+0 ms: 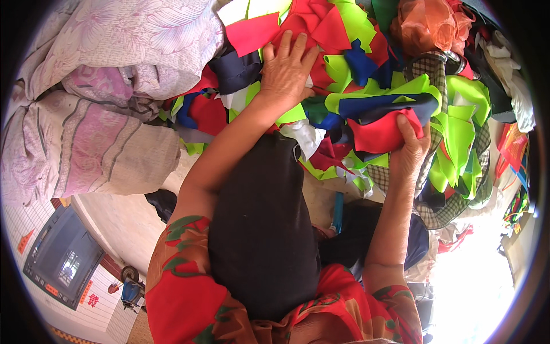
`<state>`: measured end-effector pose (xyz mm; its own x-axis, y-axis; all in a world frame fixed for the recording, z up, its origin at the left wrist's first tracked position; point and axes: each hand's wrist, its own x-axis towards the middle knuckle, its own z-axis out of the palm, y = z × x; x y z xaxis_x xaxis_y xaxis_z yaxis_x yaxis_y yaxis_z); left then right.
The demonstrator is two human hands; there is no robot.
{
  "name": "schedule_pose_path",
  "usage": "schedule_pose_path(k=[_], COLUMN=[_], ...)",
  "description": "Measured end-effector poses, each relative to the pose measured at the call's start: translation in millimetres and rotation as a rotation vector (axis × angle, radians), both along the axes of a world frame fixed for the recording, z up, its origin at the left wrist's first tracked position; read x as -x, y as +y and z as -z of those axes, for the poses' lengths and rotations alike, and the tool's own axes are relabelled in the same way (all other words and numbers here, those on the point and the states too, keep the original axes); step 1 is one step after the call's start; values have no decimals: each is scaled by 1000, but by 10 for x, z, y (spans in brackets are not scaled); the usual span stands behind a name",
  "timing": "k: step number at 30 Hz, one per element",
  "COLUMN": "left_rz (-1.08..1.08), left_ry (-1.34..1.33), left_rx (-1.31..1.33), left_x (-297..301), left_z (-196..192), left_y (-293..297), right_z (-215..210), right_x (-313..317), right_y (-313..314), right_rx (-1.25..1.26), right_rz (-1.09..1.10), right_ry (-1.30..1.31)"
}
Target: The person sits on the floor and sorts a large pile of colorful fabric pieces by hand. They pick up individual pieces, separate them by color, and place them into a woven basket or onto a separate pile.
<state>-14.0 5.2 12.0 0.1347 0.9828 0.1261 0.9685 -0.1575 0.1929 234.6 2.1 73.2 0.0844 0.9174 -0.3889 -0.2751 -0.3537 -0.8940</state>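
My left hand (283, 74) lies with fingers spread on a heap of loose fabric scraps, over some red pieces (312, 26). My right hand (409, 146) grips a small stack of fabric pieces at its right end, thumb on top. A red piece (372, 135) lies uppermost in that stack, with navy and neon-green layers behind it. Around my hands are more scraps: a black piece (235, 71) left of my left hand, a blue piece (361, 63) between the hands, and neon-green pieces (458, 132) to the right of my right hand.
A floral, quilted cloth (132, 46) bulges at the far left. An orange plastic bag (429, 26) sits at the far right, above checked cloth (438, 74). Black fabric (263, 229) rises between my arms. A grey door (63, 255) and a vehicle (132, 292) show at lower left.
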Motion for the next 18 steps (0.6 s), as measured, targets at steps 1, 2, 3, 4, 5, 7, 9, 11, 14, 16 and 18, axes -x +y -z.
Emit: schedule_pose_path(k=[1,2,3,4,5,7,9,11,14,16,18], left_rz=[33,49,67,85,57,-83,-239,-264,-376,-373,-352], left_ry=[57,66,74,83,-40,-413,-842,-1259,-1509,-1614,-1742], left_rx=[-10,-21,-32,-42,-28,-88,-38,17,-217,-183,-220], left_x=[5,27,44,60,103,202,337,521,592,660,627], left_z=[68,133,136,133,121,-64,-282,-491,-684,-765,-819], left_y=[20,46,88,103,119,191,245,248,238,174,165], right_z=[6,12,25,15,3,31,25,29,-1,-32,-8], right_x=[10,24,40,53,64,9,-36,-114,-139,-144,-207], right_y=[-9,-23,-53,-72,-91,-119,-113,-115,-125,-113,-122], right_rx=[35,69,93,98,103,76,-3,-52,-105,-134,-158], right_rz=[-30,-60,-58,-63,-69,-65,-45,-57,-50,-58,-104], right_ry=[-40,-79,-43,-30,-16,8,70,137,176,192,227])
